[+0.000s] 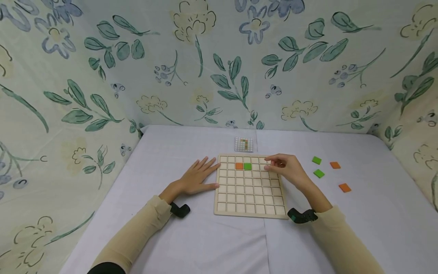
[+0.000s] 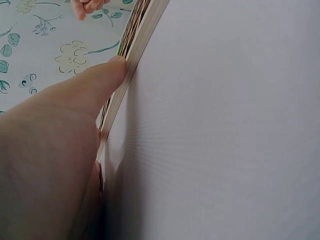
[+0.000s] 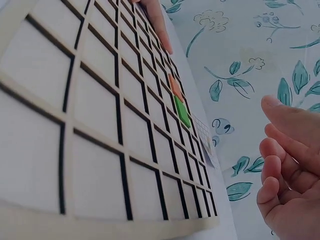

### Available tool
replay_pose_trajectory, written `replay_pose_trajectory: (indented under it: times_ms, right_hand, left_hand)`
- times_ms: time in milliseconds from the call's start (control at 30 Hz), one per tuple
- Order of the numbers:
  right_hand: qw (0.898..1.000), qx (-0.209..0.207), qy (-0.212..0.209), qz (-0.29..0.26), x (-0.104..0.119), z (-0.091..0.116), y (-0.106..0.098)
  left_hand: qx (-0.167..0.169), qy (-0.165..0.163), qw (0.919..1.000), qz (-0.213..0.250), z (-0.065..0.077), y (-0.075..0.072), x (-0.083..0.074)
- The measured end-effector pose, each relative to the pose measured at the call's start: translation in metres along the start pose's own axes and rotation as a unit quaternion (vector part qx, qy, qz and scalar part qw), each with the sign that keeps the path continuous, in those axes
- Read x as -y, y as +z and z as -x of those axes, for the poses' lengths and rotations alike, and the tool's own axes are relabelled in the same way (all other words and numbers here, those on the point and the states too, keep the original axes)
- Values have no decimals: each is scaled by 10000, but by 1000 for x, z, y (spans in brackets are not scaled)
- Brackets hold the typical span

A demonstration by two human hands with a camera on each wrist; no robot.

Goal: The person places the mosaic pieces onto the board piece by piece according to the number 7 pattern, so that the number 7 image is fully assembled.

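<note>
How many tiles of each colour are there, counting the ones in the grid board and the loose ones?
Orange tiles: 3 (1 in the board, 2 loose)
Green tiles: 3 (1 in the board, 2 loose)
Total: 6

Muted, diffuse light with soft-edged shadows
</note>
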State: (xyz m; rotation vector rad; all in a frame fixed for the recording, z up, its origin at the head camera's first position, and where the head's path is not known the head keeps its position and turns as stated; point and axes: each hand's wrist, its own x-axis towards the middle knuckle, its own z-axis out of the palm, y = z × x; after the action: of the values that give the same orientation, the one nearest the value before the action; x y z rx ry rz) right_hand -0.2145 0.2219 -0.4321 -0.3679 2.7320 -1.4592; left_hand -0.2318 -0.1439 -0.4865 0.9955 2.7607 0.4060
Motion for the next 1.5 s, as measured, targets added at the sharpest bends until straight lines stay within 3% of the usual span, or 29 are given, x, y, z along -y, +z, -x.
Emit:
replay_pose_trajectory:
  times_ms: [500,800,1267,1500]
  right_hand:
    - [9986,-484,-107,210,-20,48,-36]
    - [9960,-748,358,344,-41,78,-51]
    - [9938,-855,291,647,-65,114,-64]
    - [9908,-850,631,839,-74,121,-65]
  left_hand:
    - [2,-37,10000,-12,1,-1,-2]
    - [-7,-35,10000,68,2,-4,-4]
    - [13,-36,10000,69,1,1,-1]
    - [8,-9,10000,75,1,1,-2]
